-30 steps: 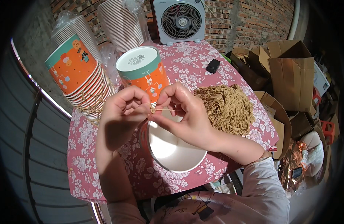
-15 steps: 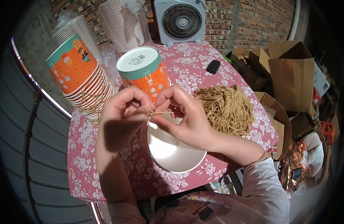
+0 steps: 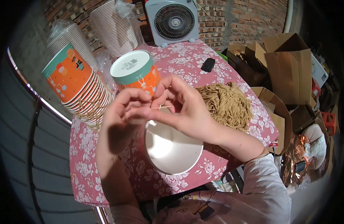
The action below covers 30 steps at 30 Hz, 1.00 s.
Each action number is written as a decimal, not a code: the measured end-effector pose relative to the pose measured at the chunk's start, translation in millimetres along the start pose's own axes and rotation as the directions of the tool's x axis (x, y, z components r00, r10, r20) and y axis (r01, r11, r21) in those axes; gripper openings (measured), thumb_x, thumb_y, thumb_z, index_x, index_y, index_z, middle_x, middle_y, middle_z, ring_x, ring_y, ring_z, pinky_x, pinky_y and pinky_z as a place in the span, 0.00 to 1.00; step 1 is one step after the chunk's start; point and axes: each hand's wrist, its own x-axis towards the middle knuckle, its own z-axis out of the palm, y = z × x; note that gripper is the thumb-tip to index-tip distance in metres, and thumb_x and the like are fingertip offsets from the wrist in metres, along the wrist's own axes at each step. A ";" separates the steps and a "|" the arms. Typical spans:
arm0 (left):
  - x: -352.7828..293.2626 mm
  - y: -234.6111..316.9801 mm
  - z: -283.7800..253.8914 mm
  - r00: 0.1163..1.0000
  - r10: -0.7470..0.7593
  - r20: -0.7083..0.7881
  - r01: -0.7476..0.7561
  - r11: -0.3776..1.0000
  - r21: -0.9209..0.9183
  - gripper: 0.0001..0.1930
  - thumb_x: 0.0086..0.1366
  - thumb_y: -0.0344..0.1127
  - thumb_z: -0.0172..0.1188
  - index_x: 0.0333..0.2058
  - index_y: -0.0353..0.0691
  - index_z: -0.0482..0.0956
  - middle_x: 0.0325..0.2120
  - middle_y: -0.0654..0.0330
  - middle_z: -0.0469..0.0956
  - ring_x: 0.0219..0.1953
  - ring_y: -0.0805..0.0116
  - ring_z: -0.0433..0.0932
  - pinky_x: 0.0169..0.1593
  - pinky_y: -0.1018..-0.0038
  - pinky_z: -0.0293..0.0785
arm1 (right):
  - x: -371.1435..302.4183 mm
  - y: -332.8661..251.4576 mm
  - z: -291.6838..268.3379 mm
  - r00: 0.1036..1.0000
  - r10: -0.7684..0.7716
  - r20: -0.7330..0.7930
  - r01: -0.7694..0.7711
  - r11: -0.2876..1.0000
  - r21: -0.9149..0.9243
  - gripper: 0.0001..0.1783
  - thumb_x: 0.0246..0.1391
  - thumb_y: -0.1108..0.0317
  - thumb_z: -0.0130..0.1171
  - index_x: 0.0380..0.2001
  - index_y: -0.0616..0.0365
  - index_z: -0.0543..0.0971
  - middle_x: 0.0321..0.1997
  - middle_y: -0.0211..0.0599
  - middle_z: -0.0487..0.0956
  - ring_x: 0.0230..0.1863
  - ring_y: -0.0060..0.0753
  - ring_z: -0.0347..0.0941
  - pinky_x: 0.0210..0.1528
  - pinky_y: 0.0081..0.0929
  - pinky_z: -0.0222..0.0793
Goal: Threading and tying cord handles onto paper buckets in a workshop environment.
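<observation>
Thin string (image 3: 164, 107): it runs across the middle of the grip, long axis nearly left to right, from the fingers of our left hand (image 3: 119, 112) to those of our right hand (image 3: 190, 114). A small knot (image 3: 161, 106) sits along it, nearer the right hand, in the gap between its thumb and forefinger. The line looks straight, so we judge both hands clamped on it; curled fingers hide the exact pinch points. Thumbs meet or overlap; we cannot tell which.

White-lined tub (image 3: 175, 153): just below the grip, on the body side, mouth facing us. Upturned tub (image 3: 130, 63): beyond the grip, slightly left. String pile (image 3: 228, 106): to the right of the grip, right hand nearer. Tub stack (image 3: 73, 76): left and beyond, left hand nearer, strings draped around it. All stand or lie on the table (image 3: 84, 164).
</observation>
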 end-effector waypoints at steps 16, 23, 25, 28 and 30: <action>8.8 -8.4 -0.5 0.971 -0.237 -0.014 0.237 0.969 0.069 0.09 0.66 0.30 0.69 0.41 0.30 0.85 0.34 0.60 0.86 0.36 0.78 0.81 0.41 0.81 0.76 | 9.6 -67.4 -75.6 0.959 0.100 0.263 0.095 0.765 -0.637 0.12 0.54 0.68 0.73 0.36 0.60 0.80 0.27 0.26 0.80 0.27 0.17 0.73 0.30 0.23 0.66; 4.9 -8.3 -5.8 0.976 -0.216 0.008 0.211 0.959 0.188 0.06 0.67 0.29 0.67 0.38 0.31 0.84 0.30 0.63 0.84 0.34 0.81 0.79 0.39 0.84 0.73 | -0.3 -87.7 -92.5 0.973 -0.185 0.137 0.201 0.396 -0.896 0.10 0.57 0.62 0.69 0.30 0.57 0.85 0.23 0.40 0.77 0.23 0.42 0.75 0.29 0.36 0.69; 2.7 -8.2 -2.8 0.975 -0.220 0.033 0.211 0.962 0.173 0.06 0.67 0.28 0.66 0.39 0.31 0.84 0.31 0.64 0.83 0.34 0.82 0.79 0.40 0.83 0.73 | -8.1 -95.6 -83.2 0.949 -0.310 0.055 0.199 0.455 -0.868 0.08 0.55 0.69 0.72 0.32 0.63 0.85 0.22 0.31 0.70 0.23 0.22 0.63 0.25 0.25 0.56; 4.1 -13.3 2.8 0.985 -0.156 0.077 0.146 0.982 0.122 0.07 0.67 0.26 0.66 0.42 0.31 0.83 0.34 0.64 0.84 0.35 0.81 0.79 0.42 0.83 0.75 | -11.9 -98.2 -79.6 0.944 -0.301 0.131 0.258 0.432 -0.864 0.07 0.51 0.71 0.74 0.31 0.63 0.86 0.22 0.29 0.70 0.25 0.21 0.62 0.26 0.25 0.53; 6.5 -13.8 2.6 0.988 -0.127 0.088 0.115 0.985 0.127 0.08 0.67 0.25 0.65 0.44 0.31 0.82 0.36 0.62 0.84 0.37 0.80 0.80 0.43 0.81 0.76 | -10.4 -94.4 -81.3 0.940 -0.306 0.150 0.288 0.482 -0.827 0.08 0.49 0.71 0.75 0.31 0.62 0.86 0.22 0.28 0.70 0.26 0.21 0.63 0.27 0.25 0.53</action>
